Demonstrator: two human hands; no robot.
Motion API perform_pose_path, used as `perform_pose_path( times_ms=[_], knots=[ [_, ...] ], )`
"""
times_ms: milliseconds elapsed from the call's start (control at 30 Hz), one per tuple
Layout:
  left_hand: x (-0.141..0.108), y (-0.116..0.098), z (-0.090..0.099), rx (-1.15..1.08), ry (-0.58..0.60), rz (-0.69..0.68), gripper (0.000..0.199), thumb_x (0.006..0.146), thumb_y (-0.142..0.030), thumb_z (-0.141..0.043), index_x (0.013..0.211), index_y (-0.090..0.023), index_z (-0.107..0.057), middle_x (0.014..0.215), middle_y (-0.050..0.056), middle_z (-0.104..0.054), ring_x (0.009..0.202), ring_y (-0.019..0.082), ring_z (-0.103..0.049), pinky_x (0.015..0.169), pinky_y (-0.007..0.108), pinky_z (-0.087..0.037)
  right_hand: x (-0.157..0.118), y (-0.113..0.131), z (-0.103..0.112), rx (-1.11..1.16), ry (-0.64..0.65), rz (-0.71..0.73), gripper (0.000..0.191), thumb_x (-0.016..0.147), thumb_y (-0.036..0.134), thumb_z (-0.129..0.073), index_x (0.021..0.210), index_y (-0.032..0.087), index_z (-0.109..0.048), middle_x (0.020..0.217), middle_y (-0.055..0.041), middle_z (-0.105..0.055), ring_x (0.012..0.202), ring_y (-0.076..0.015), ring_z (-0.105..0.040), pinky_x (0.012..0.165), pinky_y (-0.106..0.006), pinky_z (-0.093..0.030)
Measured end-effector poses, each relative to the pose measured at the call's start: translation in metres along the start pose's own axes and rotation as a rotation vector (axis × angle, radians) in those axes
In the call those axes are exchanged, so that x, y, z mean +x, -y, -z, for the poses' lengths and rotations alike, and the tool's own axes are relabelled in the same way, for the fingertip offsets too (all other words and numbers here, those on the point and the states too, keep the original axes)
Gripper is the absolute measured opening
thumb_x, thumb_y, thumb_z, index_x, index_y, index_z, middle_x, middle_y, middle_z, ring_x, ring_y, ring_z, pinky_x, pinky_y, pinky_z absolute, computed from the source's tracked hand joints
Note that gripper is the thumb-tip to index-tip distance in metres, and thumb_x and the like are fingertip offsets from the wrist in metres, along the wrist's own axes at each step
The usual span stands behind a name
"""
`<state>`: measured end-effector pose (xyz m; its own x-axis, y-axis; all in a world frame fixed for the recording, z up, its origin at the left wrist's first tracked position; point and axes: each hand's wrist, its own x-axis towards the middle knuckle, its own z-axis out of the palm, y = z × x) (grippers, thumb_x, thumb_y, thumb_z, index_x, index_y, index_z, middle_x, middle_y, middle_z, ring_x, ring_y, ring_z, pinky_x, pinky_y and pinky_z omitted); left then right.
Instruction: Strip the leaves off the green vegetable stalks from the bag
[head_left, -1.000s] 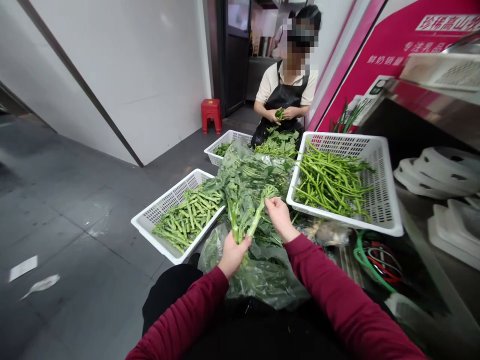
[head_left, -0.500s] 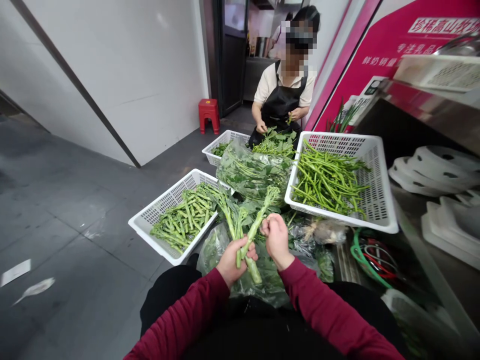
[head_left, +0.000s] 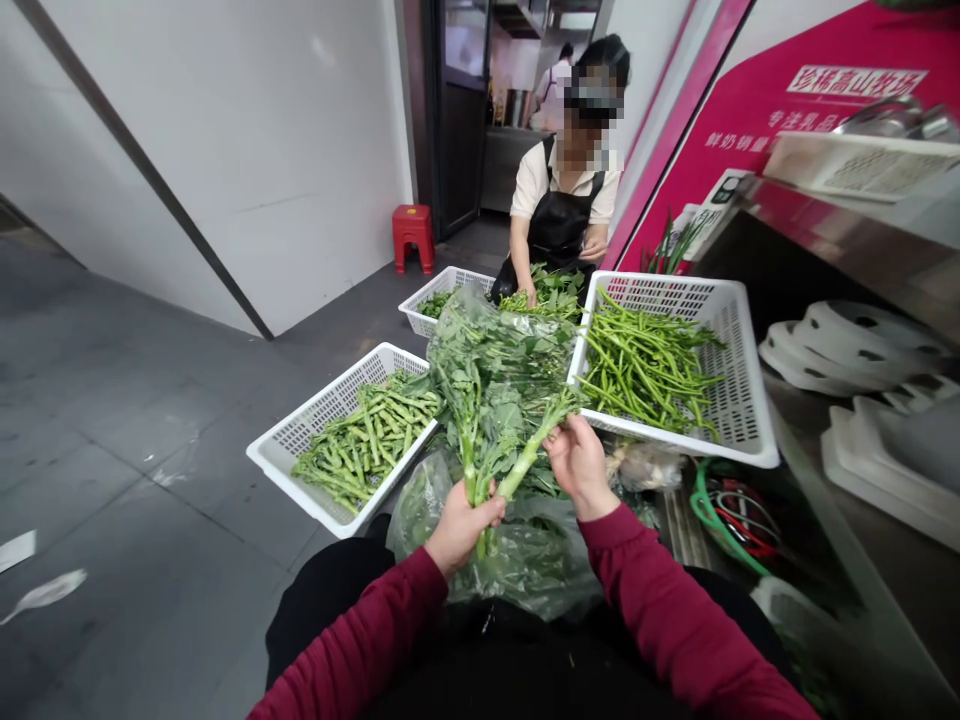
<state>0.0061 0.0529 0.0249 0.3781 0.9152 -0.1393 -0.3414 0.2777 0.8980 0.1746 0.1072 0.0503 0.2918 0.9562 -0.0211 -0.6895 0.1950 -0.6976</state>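
Observation:
My left hand (head_left: 466, 522) is closed around the lower ends of several broccolini stalks (head_left: 517, 470), which fan out upward with leaves and florets at their tips. At the upper end of the rightmost stalk, my right hand (head_left: 579, 465) pinches the stem just below its floret; part of the fingertips is hidden. Below both hands, a clear plastic bag (head_left: 525, 570) with greens inside lies between my knees. To the left, a white basket (head_left: 281, 462) contains cut broccolini stems (head_left: 367, 440).
Slender green stalks fill part of another white basket (head_left: 750, 370) on the right. Beyond my hands lies a bag of leafy greens (head_left: 502, 350). A co-worker (head_left: 562, 210) sits opposite, handling greens beside a smaller basket (head_left: 418, 322). A red stool (head_left: 413, 238) stands by the doorway.
My right hand has moved slightly right and opened from a fist into a pinch at the stalk's tip. The stalks in my left hand now spread apart. The co-worker's hand has lowered into the greens.

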Motion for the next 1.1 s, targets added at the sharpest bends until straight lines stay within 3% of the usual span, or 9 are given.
perform_pose_path(
  times_ms=[133,267,367,500,633,700,833,967,1100],
  knots=[
    [-0.004,0.003,-0.001,-0.150,0.080,0.088,0.022,0.068,-0.024,-0.062,0.074,-0.016,-0.042,0.054,-0.003,-0.051,0.048,0.008,-0.044,0.051,0.023,-0.033,0.004,0.006,0.004,0.083,-0.127,-0.194,0.010,0.064,0.010,-0.050,0.063,0.017,-0.043,0.054,0.0053,-0.042,0.038,-0.0040,-0.030,0.031,-0.015,-0.024],
    [-0.006,0.008,-0.003,-0.433,0.174,0.213,0.020,0.070,-0.023,-0.057,0.083,-0.017,-0.042,0.051,-0.004,-0.046,0.045,0.009,-0.040,0.052,0.025,-0.033,-0.004,0.007,0.008,0.133,0.005,-0.494,0.015,0.065,0.006,-0.047,0.075,0.016,-0.051,0.063,0.0025,-0.051,0.036,-0.0019,-0.028,0.030,-0.012,-0.023],
    [-0.006,0.011,-0.003,-0.556,0.223,0.290,0.019,0.070,-0.022,-0.055,0.083,-0.017,-0.043,0.049,-0.004,-0.042,0.044,0.008,-0.037,0.050,0.024,-0.032,-0.010,0.008,0.014,0.109,0.043,-0.404,0.021,0.065,0.006,-0.047,0.081,0.019,-0.053,0.066,0.0021,-0.053,0.042,-0.0046,-0.038,0.036,-0.015,-0.034],
    [-0.008,0.012,-0.002,-0.611,0.254,0.356,0.016,0.070,-0.023,-0.054,0.080,-0.017,-0.043,0.051,-0.003,-0.042,0.044,0.008,-0.037,0.051,0.024,-0.032,-0.012,0.015,0.025,0.171,0.059,-0.343,0.005,0.072,0.015,-0.050,0.075,0.019,-0.050,0.068,0.0014,-0.053,0.045,-0.0057,-0.039,0.040,-0.017,-0.037],
    [-0.012,0.010,0.001,-0.572,0.314,0.424,0.018,0.068,-0.023,-0.055,0.080,-0.017,-0.043,0.052,-0.003,-0.044,0.043,0.007,-0.038,0.050,0.024,-0.033,-0.015,0.020,0.033,0.217,0.084,-0.485,0.007,0.072,0.019,-0.054,0.076,0.017,-0.049,0.063,0.0031,-0.048,0.040,-0.0026,-0.032,0.032,-0.011,-0.026],
    [-0.013,0.009,0.001,-0.505,0.299,0.392,0.020,0.067,-0.023,-0.057,0.081,-0.017,-0.044,0.052,-0.003,-0.045,0.043,0.008,-0.040,0.050,0.024,-0.034,-0.023,0.016,0.034,0.187,0.131,-0.681,0.009,0.072,0.018,-0.055,0.073,0.016,-0.047,0.058,0.0055,-0.042,0.035,-0.0010,-0.024,0.028,-0.010,-0.017],
    [-0.009,0.010,-0.001,-0.326,0.200,0.274,0.024,0.064,-0.025,-0.062,0.077,-0.016,-0.044,0.051,-0.002,-0.048,0.043,0.008,-0.045,0.049,0.024,-0.037,-0.050,-0.010,0.037,0.012,0.193,-1.141,0.013,0.071,0.017,-0.057,0.069,0.015,-0.044,0.050,0.0084,-0.030,0.034,-0.0004,-0.018,0.029,-0.009,-0.012],
    [-0.004,0.003,0.009,-0.126,-0.070,0.125,0.023,0.064,-0.027,-0.063,0.073,-0.016,-0.044,0.053,-0.003,-0.049,0.042,0.007,-0.045,0.045,0.021,-0.037,-0.061,-0.024,0.055,-0.026,0.057,-0.988,0.012,0.069,0.014,-0.055,0.079,0.015,-0.048,0.048,0.0104,-0.025,0.033,-0.0016,-0.016,0.028,-0.011,-0.011],
    [0.003,-0.035,0.063,0.154,-0.474,-0.039,0.021,0.062,-0.024,-0.063,0.072,-0.015,-0.046,0.056,-0.001,-0.052,0.042,0.007,-0.045,0.041,0.020,-0.036,-0.051,0.000,0.086,-0.027,-0.088,-0.833,0.014,0.064,0.011,-0.054,0.076,0.016,-0.047,0.048,0.0085,-0.031,0.034,-0.0028,-0.025,0.030,-0.012,-0.021]
  ],
)
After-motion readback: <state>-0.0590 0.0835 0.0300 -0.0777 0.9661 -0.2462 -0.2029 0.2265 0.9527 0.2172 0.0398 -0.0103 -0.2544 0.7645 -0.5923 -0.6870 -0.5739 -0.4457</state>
